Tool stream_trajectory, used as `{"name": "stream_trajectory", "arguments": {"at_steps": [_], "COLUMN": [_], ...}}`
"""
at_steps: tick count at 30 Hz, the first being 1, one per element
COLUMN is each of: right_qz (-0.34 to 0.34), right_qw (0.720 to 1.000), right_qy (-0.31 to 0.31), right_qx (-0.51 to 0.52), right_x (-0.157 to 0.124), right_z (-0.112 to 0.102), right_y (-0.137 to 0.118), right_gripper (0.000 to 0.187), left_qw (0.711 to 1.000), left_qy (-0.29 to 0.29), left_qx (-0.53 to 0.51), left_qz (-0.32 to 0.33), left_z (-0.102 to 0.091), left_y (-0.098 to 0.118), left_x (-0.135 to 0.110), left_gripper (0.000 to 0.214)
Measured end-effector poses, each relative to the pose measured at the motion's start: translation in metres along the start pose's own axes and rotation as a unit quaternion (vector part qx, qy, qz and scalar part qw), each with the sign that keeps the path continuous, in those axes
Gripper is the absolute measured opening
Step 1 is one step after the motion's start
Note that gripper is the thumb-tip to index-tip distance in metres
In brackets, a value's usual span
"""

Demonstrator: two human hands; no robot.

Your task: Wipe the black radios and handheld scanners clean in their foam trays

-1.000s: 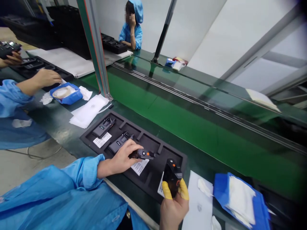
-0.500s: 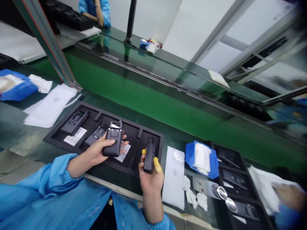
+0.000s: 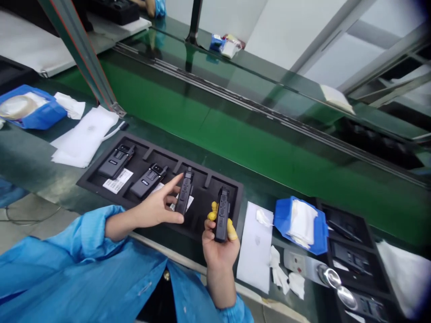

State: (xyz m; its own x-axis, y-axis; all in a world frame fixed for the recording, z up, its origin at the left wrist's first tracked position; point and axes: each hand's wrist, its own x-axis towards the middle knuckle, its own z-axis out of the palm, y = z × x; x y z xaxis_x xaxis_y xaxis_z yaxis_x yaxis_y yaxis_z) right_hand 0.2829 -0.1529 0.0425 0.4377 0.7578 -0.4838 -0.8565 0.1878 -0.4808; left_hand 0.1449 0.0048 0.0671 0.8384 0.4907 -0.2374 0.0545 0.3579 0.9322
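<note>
My left hand (image 3: 160,204) is closed around a black handheld radio (image 3: 185,192), which is turned so its narrow side with buttons faces me. The thumb lies at its lower end and the index finger reaches its top. A second such radio (image 3: 222,214) stands in my right hand (image 3: 220,249), gripped between fingers wearing yellow finger cots, its button side also towards me. Both are held over a black compartment tray (image 3: 202,175). To the left in that tray lie two more radios, one in the far left compartment (image 3: 116,161) and another (image 3: 148,180) beside my left hand.
White label sheets (image 3: 117,181) lie in the tray. Paper sheets (image 3: 85,137) and a blue bin with tape (image 3: 37,107) are at left. On the right are white paper (image 3: 256,246), a blue bin of cloths (image 3: 301,224), a round metal tin (image 3: 329,275) and another black tray (image 3: 357,251).
My left hand has turned its radio from the flat clip face to the narrow button side. My right hand still holds its radio. The head view has shifted slightly.
</note>
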Motion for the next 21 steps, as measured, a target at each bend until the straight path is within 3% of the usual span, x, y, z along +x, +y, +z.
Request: {"name": "stream_trajectory", "arguments": {"at_steps": [8,12,14,17,19,21], "right_qz": [-0.012,-0.058,-0.115,-0.219,-0.262,-0.279], "right_qw": [0.997,0.981,0.958,0.883,0.831,0.803], "right_qy": [0.082,0.135,0.138,0.139,0.148,0.158], "right_qx": [-0.004,-0.124,-0.223,-0.393,-0.468,-0.501], "right_x": [-0.004,0.011,0.027,0.053,0.067,0.077], "right_z": [0.003,0.006,0.007,0.007,0.004,-0.001], "right_y": [0.005,-0.013,-0.024,-0.036,-0.036,-0.032], "right_gripper": [0.03,0.044,0.059,0.067,0.065,0.064], "left_qw": [0.997,0.999,0.997,0.997,0.995,0.988], "left_qy": [0.038,0.021,0.022,0.064,0.102,0.145], "left_qx": [0.073,-0.032,-0.07,-0.037,0.0,0.048], "left_qz": [0.006,-0.02,-0.034,-0.025,-0.004,0.016], "left_z": [0.007,0.01,0.012,0.016,0.017,0.016], "left_y": [0.001,0.009,0.014,0.011,0.002,-0.008], "left_x": [-0.007,0.005,0.022,0.053,0.072,0.086], "left_gripper": [0.112,0.098,0.076,0.047,0.043,0.042]}}
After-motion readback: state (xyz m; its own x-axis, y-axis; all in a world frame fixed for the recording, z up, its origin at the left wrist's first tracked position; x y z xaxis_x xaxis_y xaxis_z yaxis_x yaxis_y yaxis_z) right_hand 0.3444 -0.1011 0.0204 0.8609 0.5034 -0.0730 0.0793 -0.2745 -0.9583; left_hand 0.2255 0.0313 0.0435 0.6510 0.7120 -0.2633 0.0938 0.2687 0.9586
